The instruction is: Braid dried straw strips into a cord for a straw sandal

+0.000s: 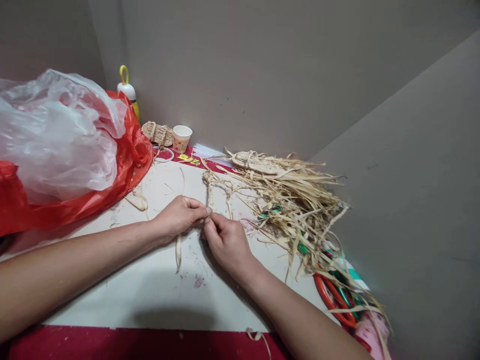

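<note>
My left hand [180,218] and my right hand [229,244] meet over the middle of the white board, fingertips pinched together. Between them they grip the near end of a pale twisted straw cord [210,192], which runs away from me to a small knotted end. Below my left hand hangs a loose flat straw strip [178,254]. The exact spot of the pinch is partly hidden by my fingers. Thin straw strands branch off from the cord's far end toward the right.
A heap of dry straw [300,192] lies right, with a woven straw sole [255,162] on it. Red-handled scissors [333,300] sit at the right edge. Behind stand a paper cup [182,140], another woven piece [157,133] and a bottle [126,91]. Plastic bags [60,140] fill the left.
</note>
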The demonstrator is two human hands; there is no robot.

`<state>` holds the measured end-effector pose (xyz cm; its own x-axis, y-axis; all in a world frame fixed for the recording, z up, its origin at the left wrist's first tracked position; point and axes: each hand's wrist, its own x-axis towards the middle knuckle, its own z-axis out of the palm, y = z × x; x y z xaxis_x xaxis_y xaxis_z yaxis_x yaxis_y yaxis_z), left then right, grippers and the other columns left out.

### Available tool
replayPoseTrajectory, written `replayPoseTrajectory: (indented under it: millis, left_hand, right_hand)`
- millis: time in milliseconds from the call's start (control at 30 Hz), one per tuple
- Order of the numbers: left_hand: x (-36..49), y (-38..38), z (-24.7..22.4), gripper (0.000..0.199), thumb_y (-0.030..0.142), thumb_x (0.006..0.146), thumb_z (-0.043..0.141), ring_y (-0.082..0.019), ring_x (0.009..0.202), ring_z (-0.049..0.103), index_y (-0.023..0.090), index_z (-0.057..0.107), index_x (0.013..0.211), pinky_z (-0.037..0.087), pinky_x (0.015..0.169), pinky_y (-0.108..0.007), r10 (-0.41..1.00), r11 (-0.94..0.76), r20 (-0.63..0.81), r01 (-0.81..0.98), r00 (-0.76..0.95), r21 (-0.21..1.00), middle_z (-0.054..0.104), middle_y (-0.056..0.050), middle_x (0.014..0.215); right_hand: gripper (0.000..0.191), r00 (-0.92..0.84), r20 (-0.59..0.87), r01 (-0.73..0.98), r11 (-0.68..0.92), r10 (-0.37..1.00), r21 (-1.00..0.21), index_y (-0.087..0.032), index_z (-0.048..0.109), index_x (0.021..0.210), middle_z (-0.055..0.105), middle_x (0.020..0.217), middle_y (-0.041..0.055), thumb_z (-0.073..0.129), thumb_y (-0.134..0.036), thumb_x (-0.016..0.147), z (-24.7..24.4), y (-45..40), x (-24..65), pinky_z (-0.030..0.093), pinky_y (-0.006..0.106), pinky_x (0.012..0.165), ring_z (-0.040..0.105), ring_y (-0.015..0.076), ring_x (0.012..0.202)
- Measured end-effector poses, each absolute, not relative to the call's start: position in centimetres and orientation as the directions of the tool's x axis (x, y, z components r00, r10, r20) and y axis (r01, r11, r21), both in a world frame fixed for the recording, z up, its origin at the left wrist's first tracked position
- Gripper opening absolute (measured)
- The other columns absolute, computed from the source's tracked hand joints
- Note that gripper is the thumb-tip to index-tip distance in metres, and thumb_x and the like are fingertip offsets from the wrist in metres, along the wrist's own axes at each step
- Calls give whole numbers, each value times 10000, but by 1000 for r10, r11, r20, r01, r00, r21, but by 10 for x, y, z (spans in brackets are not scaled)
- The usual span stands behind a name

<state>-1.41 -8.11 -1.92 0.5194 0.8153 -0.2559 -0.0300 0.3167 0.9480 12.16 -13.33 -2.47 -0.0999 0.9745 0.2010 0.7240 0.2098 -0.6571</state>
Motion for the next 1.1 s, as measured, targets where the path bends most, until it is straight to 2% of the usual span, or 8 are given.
replayPoseTrajectory:
  millis: [200,333,433,533,667,733,867,1100]
  left_hand:
    - [-14,-84,-15,216,279,743,607,-23,359,210,136,538,596,106,385,-215,769,447,-354,-52,532,893,320,84,407]
    - [-13,-83,-15,190,288,750,596,-26,363,232,121,579,660,108,391,-215,764,457,-376,-28,524,889,371,69,422]
    - [-14,-81,-17,194,306,750,600,-25,361,197,127,573,680,105,391,-210,755,460,-348,-71,556,885,312,90,408]
    - [-16,-78,-21,198,319,739,618,-26,375,198,137,558,686,112,391,-203,754,438,-295,-115,587,892,296,95,429]
    - [-17,-77,-22,223,330,752,611,-24,397,222,150,508,669,131,395,-187,751,420,-265,-127,605,899,306,89,470]
    - [-17,-77,-22,210,316,772,588,-25,403,251,152,498,677,149,396,-179,750,417,-269,-115,605,902,337,79,480]
    - [-17,-78,-20,173,279,806,532,-20,383,272,144,514,698,143,378,-174,718,456,-299,-100,629,884,422,54,500]
    - [-17,-77,-15,158,252,764,597,6,376,259,112,548,710,123,369,-157,694,525,-319,-150,646,838,453,49,562]
  right_hand:
    - [269,-273,224,909,327,935,-257,-153,586,792,614,637,84,362,-255,901,-22,-139,118,202,295,528,463,147,500]
    - [270,-448,138,871,466,883,-154,-136,589,817,630,701,108,356,-236,909,-15,-144,115,221,291,527,488,148,545]
    - [273,-519,124,808,532,846,-254,-161,579,695,587,601,51,463,-331,875,-2,-145,119,240,265,503,437,114,496]
    - [329,-414,288,746,503,864,-437,-170,508,565,478,481,-15,536,-351,838,11,-139,131,264,231,466,366,78,434]
    - [121,-249,479,687,502,842,-525,-156,602,891,540,598,-19,572,-247,816,12,-123,146,355,207,492,444,84,489]
    - [213,-339,467,665,559,817,-495,-161,592,1029,595,696,9,559,-220,827,8,-115,150,401,218,550,508,102,568]
    - [131,-424,450,636,612,786,-470,-171,631,892,634,774,43,503,-185,864,1,-107,152,430,243,657,561,130,709]
    - [158,-299,306,599,427,904,-678,-155,589,820,592,692,13,487,-263,877,-2,-104,158,395,219,569,511,105,609]
